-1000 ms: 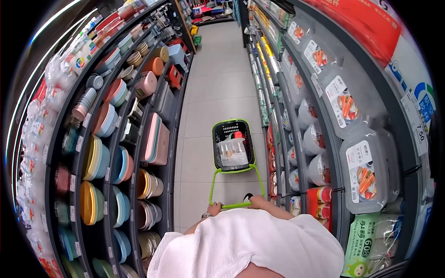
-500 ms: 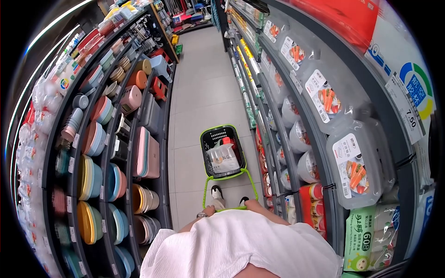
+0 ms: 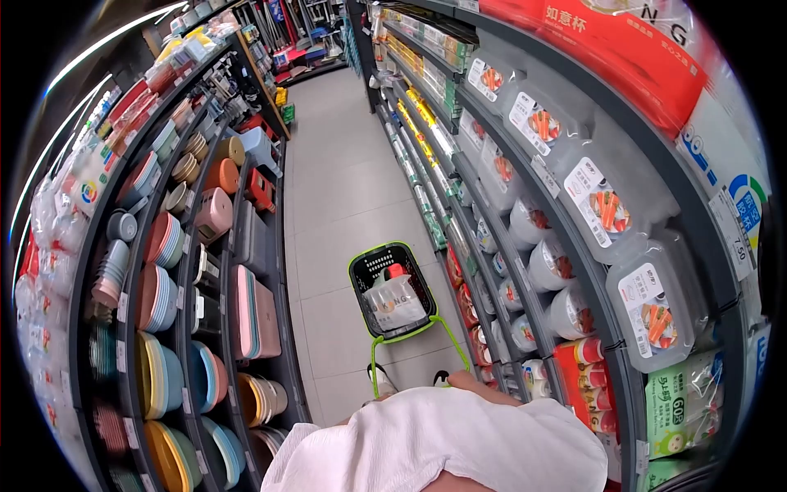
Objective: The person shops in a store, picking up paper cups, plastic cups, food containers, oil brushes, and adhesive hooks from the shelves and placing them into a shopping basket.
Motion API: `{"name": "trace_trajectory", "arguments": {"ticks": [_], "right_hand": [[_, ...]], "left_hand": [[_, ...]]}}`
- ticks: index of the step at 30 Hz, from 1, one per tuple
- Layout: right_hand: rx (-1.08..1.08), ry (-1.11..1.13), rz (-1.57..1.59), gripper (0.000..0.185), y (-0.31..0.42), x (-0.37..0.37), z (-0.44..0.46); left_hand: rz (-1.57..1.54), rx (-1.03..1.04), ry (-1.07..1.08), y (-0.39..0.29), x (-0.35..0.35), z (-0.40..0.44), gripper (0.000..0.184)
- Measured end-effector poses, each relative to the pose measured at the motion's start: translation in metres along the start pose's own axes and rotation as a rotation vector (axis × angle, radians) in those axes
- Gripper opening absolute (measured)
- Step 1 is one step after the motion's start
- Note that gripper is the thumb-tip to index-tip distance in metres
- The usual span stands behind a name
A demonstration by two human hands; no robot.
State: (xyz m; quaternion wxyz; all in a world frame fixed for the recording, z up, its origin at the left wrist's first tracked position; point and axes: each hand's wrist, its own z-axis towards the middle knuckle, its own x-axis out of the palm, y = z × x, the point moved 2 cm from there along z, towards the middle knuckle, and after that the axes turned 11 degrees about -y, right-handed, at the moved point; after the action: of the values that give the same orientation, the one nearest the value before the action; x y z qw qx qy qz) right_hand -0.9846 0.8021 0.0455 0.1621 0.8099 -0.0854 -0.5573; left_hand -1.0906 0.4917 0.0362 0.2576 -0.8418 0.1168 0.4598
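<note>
A black shopping basket (image 3: 357, 287) with a green rim stands on the floor before me. Inside lie a white printed bag (image 3: 397, 303) and something with a red top (image 3: 395, 270). The basket's green handle (image 3: 454, 339) is raised toward my body. At its right end is my right hand (image 3: 461, 380), closed at the bar, fingers mostly hidden. Of my left hand (image 3: 382, 398), only a sliver shows at the handle's left end beside the white garment (image 3: 443, 443); the half-second-old view shows it closed there. The crossbar is covered by the garment.
A left shelf (image 3: 215, 328) bears bowls, basins and bins. Along the right, a shelf (image 3: 525, 287) carries clear food boxes (image 3: 656, 307), tubs and wraps. Grey floor tiles (image 3: 328, 189) run between them to a rack of cleaning tools (image 3: 299, 37). My shoes (image 3: 379, 377) are behind the basket.
The view has shifted, and the shelves appear lower in it. The basket has moved slightly down relative to the view. My hands are now more hidden by the garment, the left most of all.
</note>
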Motion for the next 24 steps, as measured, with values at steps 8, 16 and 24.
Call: {"name": "trace_trajectory", "arguments": {"ticks": [8, 16, 24], "right_hand": [[0.158, -0.047, 0.067, 0.029, 0.046, -0.011, 0.103], [0.251, -0.118, 0.138, 0.035, 0.105, -0.049, 0.216], [0.321, -0.008, 0.105, 0.032, 0.158, -0.072, 0.225]], "left_hand": [[0.024, 0.025, -0.22, 0.069, -0.082, 0.034, 0.029], [-0.063, 0.039, -0.541, 0.143, -0.162, 0.06, 0.025], [-0.177, -0.007, -0.562, 0.182, -0.162, 0.062, 0.026]]}}
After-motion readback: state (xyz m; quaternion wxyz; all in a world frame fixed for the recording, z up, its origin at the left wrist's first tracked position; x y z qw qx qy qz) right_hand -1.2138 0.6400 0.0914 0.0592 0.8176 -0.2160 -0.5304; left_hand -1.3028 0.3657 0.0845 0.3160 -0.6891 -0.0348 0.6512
